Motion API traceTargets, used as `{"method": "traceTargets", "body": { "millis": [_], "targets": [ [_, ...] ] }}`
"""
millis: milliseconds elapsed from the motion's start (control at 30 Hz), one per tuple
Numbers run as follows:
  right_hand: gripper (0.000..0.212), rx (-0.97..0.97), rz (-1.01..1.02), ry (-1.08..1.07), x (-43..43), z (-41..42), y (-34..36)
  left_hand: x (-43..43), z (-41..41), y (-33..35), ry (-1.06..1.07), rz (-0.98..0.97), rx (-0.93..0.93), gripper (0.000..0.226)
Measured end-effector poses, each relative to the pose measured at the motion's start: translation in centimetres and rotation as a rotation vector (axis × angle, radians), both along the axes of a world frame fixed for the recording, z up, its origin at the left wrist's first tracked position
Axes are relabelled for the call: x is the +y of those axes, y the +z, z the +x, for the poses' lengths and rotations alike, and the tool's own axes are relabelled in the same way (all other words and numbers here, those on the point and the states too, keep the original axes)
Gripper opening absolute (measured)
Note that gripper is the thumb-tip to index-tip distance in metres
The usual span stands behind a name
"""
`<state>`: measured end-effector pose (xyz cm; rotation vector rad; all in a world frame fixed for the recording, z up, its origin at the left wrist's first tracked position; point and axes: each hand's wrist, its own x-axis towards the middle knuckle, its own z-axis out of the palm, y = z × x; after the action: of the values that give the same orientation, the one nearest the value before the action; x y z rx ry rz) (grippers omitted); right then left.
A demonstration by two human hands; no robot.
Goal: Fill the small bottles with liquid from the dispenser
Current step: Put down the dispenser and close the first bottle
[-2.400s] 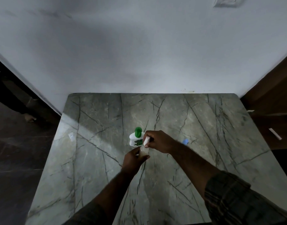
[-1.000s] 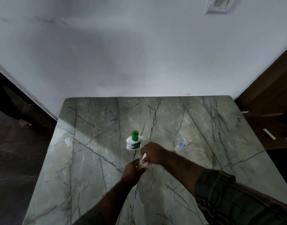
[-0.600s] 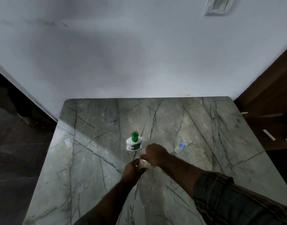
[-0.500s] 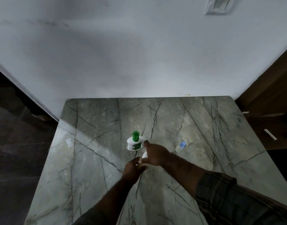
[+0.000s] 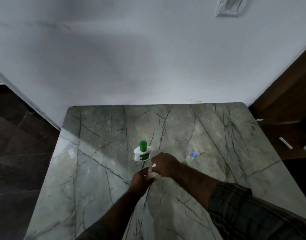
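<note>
Step, by my guess: working the top of one small bottle [image 5: 151,174]. My left hand [image 5: 141,179] curls round it, just above the table [image 5: 96,170]. My right hand [image 5: 164,164] pinches a white piece [image 5: 154,165] at its mouth. The dispenser [image 5: 142,153], squat white plastic with a rounded green top, stands just beyond. A blue-capped bottle [image 5: 192,155] lies well right. Next calls for a steady twist, bottle upright. The stone top is veined and glossy.

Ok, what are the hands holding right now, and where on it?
The left hand grips a small bottle around its body. The right hand pinches a small white piece at the bottle's top; what it is cannot be told.
</note>
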<state>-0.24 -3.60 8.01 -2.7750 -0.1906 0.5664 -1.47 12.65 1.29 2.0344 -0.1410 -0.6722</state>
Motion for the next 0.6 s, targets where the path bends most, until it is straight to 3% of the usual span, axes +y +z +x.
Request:
{"method": "traceTargets", "body": {
  "millis": [67,133,233,333,467,600],
  "targets": [
    [0.056,0.014,-0.123,-0.054,0.3,0.0,-0.1,-0.1,-0.1,-0.1,-0.033,0.020,-0.003,0.057],
    [0.065,0.036,-0.128,-0.089,0.2,0.0,0.1,0.0,0.0,-0.3,-0.062,0.054,-0.028,0.054],
    [0.046,0.057,0.020,0.029,-0.2,-0.3,0.6,0.1,0.1,-0.3,-0.030,0.035,-0.013,0.046],
    [0.029,0.006,-0.020,0.064,-0.2,-0.4,0.8,-0.1,0.3,-0.1,-0.021,0.021,0.004,0.047],
    [0.040,0.039,-0.094,0.031,-0.4,0.0,0.8,-0.1,0.6,-0.3,-0.024,0.039,0.008,0.045],
    [0.033,0.015,0.102,-0.005,-0.9,-0.4,0.4,-0.2,0.7,-0.5,-0.036,0.034,0.007,0.042]
  ]
}}
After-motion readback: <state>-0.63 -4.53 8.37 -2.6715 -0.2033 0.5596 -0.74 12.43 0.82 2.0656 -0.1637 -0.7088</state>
